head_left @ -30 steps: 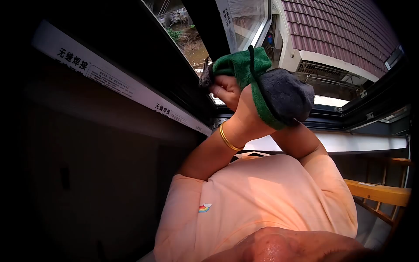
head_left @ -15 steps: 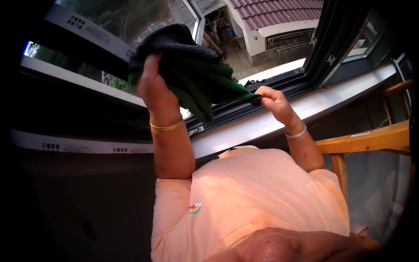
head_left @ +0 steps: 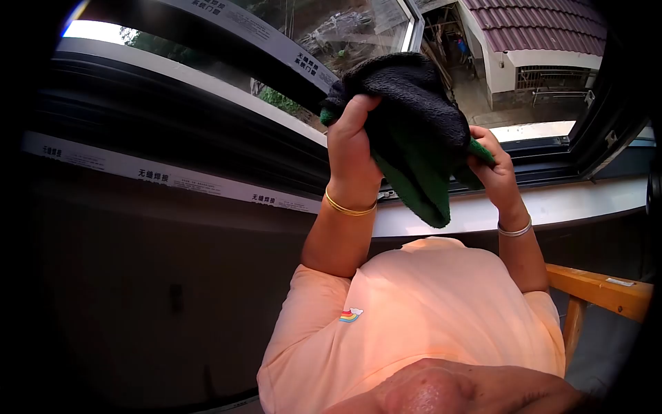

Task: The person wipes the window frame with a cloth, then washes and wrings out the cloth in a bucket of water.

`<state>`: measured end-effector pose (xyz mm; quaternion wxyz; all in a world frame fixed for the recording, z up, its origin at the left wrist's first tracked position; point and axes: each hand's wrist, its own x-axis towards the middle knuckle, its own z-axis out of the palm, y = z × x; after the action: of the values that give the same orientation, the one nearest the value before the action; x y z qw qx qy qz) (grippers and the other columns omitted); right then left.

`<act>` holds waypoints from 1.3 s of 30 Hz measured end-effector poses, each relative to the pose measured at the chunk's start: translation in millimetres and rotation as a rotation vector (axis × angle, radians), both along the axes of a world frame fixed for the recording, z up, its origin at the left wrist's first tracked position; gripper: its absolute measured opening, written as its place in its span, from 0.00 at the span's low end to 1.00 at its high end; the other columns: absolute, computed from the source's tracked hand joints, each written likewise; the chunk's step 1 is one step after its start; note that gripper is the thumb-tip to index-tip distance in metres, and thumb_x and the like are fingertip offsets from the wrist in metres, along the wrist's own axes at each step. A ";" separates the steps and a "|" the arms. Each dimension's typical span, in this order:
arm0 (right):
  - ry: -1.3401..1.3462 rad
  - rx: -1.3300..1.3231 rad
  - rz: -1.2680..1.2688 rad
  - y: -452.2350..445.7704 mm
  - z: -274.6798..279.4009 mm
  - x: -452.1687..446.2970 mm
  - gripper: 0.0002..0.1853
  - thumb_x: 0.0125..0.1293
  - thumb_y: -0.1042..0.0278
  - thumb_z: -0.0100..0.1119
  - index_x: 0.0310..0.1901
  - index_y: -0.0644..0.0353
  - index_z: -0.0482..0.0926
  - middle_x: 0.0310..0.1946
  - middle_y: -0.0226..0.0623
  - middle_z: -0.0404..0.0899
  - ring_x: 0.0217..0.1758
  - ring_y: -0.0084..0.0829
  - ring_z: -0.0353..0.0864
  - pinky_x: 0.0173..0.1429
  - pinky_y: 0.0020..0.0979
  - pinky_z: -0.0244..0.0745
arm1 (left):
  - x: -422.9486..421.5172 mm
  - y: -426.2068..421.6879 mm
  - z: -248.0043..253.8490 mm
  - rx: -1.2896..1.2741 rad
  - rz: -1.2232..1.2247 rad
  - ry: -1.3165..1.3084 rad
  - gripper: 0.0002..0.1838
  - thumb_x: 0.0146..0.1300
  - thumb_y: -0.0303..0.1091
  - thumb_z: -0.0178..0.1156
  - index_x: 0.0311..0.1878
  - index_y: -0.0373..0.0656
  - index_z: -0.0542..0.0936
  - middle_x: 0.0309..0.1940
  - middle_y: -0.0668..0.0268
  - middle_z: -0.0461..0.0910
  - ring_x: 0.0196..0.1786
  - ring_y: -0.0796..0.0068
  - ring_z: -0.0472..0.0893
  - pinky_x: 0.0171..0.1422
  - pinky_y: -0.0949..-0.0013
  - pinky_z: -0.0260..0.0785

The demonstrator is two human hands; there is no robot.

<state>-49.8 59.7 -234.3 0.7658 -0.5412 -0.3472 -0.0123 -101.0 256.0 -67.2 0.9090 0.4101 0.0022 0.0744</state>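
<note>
A plush cloth [head_left: 420, 96], black on one face and green on the other, hangs folded between both hands in front of the open window. My left hand [head_left: 353, 141], with a gold bangle at the wrist, is closed on its left side, thumb on top. At the right edge, my right hand [head_left: 498, 169], wearing a silver bracelet, pinches a green corner. A loose fold dangles in the middle, over the white sill [head_left: 441, 217]. Some fingers of my left hand are hidden behind the fabric.
Dark window frame [head_left: 172, 103] members with printed white protective tape [head_left: 169, 176] run across the left. An opened glass pane [head_left: 358, 27] stands beyond. Outside are a tiled roof [head_left: 538, 24] and a yard. A wooden ladder-like frame [head_left: 600, 290] stands at right.
The cloth has been gathered up from a stretched position, with more of its black face showing. My hands are closer together, and the view has shifted so everything appears further right.
</note>
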 end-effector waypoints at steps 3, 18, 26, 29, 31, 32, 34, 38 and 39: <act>0.419 0.561 0.587 -11.4 26.6 -0.2 0.33 0.61 0.67 0.61 0.66 0.76 0.68 0.68 0.55 0.68 0.68 0.47 0.74 0.72 0.44 0.70 | -8.4 18.9 -20.4 -0.026 0.037 0.099 0.14 0.70 0.26 0.50 0.53 0.30 0.79 0.48 0.54 0.84 0.51 0.62 0.85 0.60 0.60 0.78; 0.005 -0.035 0.621 137.4 48.3 19.8 0.26 0.66 0.76 0.61 0.66 0.62 0.66 0.53 0.42 0.79 0.57 0.33 0.80 0.60 0.34 0.74 | -85.5 85.4 -162.6 -0.273 -0.063 0.191 0.27 0.76 0.42 0.43 0.74 0.40 0.63 0.71 0.56 0.68 0.71 0.58 0.70 0.76 0.52 0.62; -0.471 0.145 -0.080 255.9 196.5 14.7 0.25 0.68 0.62 0.61 0.60 0.68 0.68 0.54 0.53 0.71 0.55 0.53 0.75 0.61 0.45 0.74 | -85.3 88.1 -103.7 -0.143 0.093 -0.117 0.33 0.74 0.60 0.42 0.75 0.52 0.64 0.77 0.68 0.61 0.78 0.62 0.59 0.81 0.47 0.45; -0.483 0.085 -0.009 284.1 186.9 -2.0 0.23 0.70 0.61 0.58 0.60 0.68 0.69 0.59 0.53 0.67 0.59 0.53 0.72 0.63 0.46 0.72 | -87.5 90.4 -113.0 -0.033 0.229 0.055 0.31 0.77 0.59 0.37 0.75 0.56 0.64 0.75 0.69 0.64 0.77 0.65 0.60 0.81 0.43 0.44; -0.384 0.090 0.050 289.3 156.7 -0.1 0.21 0.72 0.63 0.55 0.58 0.70 0.72 0.60 0.54 0.67 0.60 0.56 0.72 0.65 0.48 0.71 | -87.4 90.4 -119.6 -0.047 0.214 0.047 0.32 0.77 0.60 0.37 0.75 0.54 0.63 0.75 0.67 0.64 0.76 0.64 0.63 0.79 0.45 0.49; -0.290 0.031 0.150 286.4 138.9 1.9 0.20 0.73 0.63 0.54 0.58 0.71 0.72 0.61 0.55 0.67 0.61 0.59 0.72 0.66 0.48 0.70 | -87.8 88.3 -121.1 -0.025 0.256 0.089 0.33 0.77 0.61 0.38 0.75 0.53 0.64 0.75 0.67 0.63 0.76 0.64 0.62 0.79 0.47 0.50; -0.193 -0.106 0.117 292.7 87.8 2.8 0.21 0.74 0.61 0.49 0.59 0.71 0.71 0.62 0.58 0.66 0.61 0.60 0.72 0.66 0.49 0.70 | -89.8 83.4 -125.3 0.016 0.301 0.175 0.32 0.76 0.62 0.41 0.72 0.52 0.67 0.71 0.67 0.69 0.73 0.65 0.67 0.74 0.49 0.57; -0.082 -0.642 0.230 289.9 -7.5 13.6 0.17 0.74 0.60 0.48 0.47 0.70 0.74 0.50 0.68 0.74 0.48 0.64 0.79 0.54 0.56 0.76 | -102.4 93.6 -189.5 0.000 0.232 0.379 0.27 0.77 0.59 0.42 0.66 0.52 0.73 0.61 0.69 0.79 0.63 0.67 0.76 0.67 0.51 0.63; -0.289 -0.734 0.220 293.7 -29.5 18.0 0.18 0.73 0.58 0.50 0.45 0.70 0.74 0.45 0.68 0.76 0.45 0.64 0.80 0.51 0.56 0.77 | -101.2 89.1 -196.2 -0.025 0.209 0.360 0.25 0.78 0.56 0.42 0.66 0.51 0.73 0.61 0.69 0.78 0.62 0.69 0.76 0.67 0.53 0.64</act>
<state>-31.8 353.4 -263.8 0.4619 -0.7307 -0.4886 0.1185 -202.2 345.1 -263.4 0.8863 0.4030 0.2080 0.0937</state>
